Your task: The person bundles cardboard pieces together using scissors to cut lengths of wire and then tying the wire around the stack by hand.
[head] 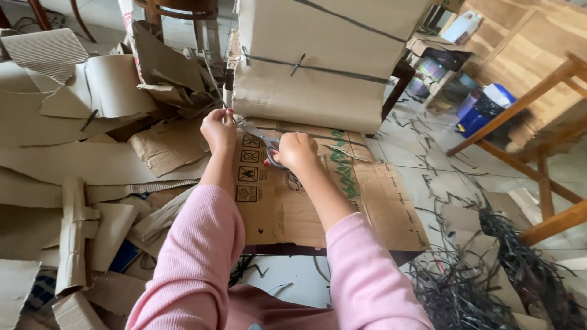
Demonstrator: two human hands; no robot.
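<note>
Flattened brown cardboard (306, 201), black square symbols, under scissors (260, 137), both hands.

Torn cardboard scraps (92, 122) lie piled at the left, black plastic straps (489, 275) at the right, near a wooden chair (538, 153).

Brown cardboard sheet (318, 201), green scrawl; pink sleeves (195, 263); red-handled scissors (269, 153).

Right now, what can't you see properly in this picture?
Head view only:
- Scissors: the right hand covers the handles, so only the blades show.
- Flat cardboard sheet: the arms hide its middle.
- Left hand: whatever its fingertips pinch at the sheet's edge is too small to tell.
- Strapped cardboard bundle: the top edge cuts it off.
</note>
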